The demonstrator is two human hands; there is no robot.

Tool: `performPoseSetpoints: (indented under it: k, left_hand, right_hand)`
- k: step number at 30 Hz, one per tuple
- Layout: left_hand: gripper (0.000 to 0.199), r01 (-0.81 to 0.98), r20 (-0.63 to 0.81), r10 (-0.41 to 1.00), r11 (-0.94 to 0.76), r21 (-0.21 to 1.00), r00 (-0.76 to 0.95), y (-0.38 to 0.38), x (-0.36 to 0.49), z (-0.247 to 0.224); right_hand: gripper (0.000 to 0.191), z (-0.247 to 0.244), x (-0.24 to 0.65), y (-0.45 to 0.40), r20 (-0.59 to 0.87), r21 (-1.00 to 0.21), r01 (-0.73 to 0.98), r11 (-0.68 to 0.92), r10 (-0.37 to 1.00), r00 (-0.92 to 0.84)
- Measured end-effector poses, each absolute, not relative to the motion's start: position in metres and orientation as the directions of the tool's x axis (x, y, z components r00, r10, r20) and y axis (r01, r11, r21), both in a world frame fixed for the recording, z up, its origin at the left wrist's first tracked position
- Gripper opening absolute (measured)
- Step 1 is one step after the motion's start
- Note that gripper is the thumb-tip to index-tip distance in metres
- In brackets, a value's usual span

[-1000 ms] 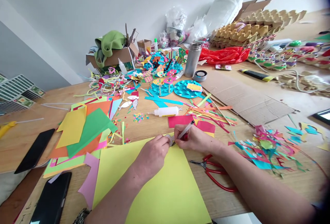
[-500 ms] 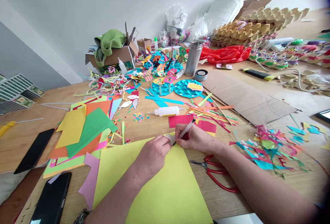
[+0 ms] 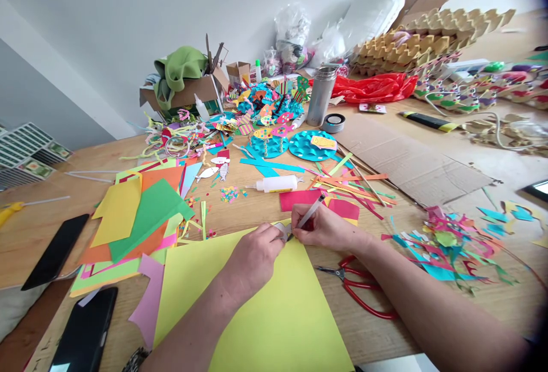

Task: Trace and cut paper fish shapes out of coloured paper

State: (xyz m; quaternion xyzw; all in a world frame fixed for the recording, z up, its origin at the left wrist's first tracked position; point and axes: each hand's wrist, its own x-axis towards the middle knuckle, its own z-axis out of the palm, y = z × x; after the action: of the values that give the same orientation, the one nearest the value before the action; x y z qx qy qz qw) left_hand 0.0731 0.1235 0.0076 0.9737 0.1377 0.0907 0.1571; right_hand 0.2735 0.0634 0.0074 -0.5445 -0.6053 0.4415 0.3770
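A large sheet of yellow paper (image 3: 282, 315) lies on the table in front of me. Near its far edge my left hand (image 3: 257, 252) is closed, its fingertips pinning down a small greyish-white cutout (image 3: 281, 228), mostly hidden. My right hand (image 3: 323, 228) grips a pen (image 3: 315, 207), tilted, with its tip down on the yellow sheet beside the cutout. To the right of the sheet, under my right forearm, rests a pair of red-handled scissors (image 3: 357, 286). Just beyond my hands are red paper pieces (image 3: 299, 199) and a white glue bottle (image 3: 278, 184).
Coloured paper sheets (image 3: 141, 218) are stacked on the left, near two black phones (image 3: 88, 332). Paper scraps (image 3: 449, 246) cover the right side. Behind stand a metal flask (image 3: 321, 98), blue textured discs (image 3: 310, 146), a cardboard sheet (image 3: 411, 158) and egg trays (image 3: 419, 44).
My hands, the pen and the cutout keep nearly the same places. Only a very slight shift of the view shows.
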Motion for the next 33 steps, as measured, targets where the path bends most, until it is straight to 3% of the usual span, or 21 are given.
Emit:
performPoseSetpoints:
  k: [33]
  left_hand:
    - [0.029, 0.238, 0.152, 0.299, -0.915, 0.327, 0.942, 0.1219, 0.0734, 0.0073]
  right_hand:
    - [0.01, 0.0062, 0.2759, 0.0655, 0.007, -0.926, 0.377, 0.027, 0.998, -0.056]
